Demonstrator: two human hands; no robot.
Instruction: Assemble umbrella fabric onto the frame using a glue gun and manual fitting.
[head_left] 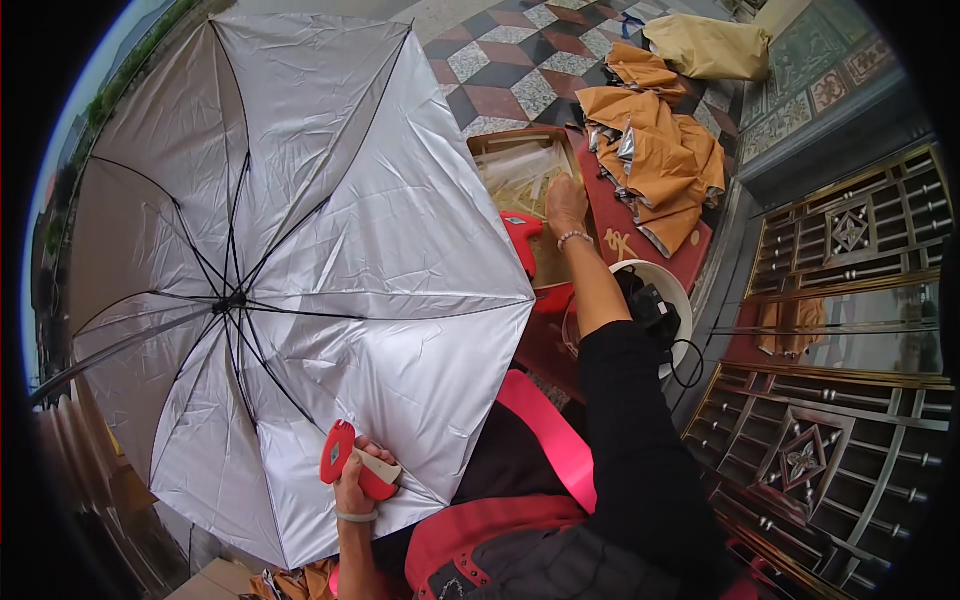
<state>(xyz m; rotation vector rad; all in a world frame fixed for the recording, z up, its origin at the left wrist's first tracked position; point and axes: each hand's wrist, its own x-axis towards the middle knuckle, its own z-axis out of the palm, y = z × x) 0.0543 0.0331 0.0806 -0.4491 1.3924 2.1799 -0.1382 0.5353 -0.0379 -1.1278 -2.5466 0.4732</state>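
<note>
Two arms extended, our left hand curled round a red tool, silver umbrella behind it, our right hand over a box, grip unclear

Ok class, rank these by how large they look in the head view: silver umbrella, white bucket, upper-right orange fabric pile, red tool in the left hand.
1. Silver umbrella
2. Orange fabric pile
3. White bucket, partly hidden
4. Red tool

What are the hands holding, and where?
The left hand grips a red-and-cream hand tool around its middle; I can't tell whether the right hand holds anything.
</note>
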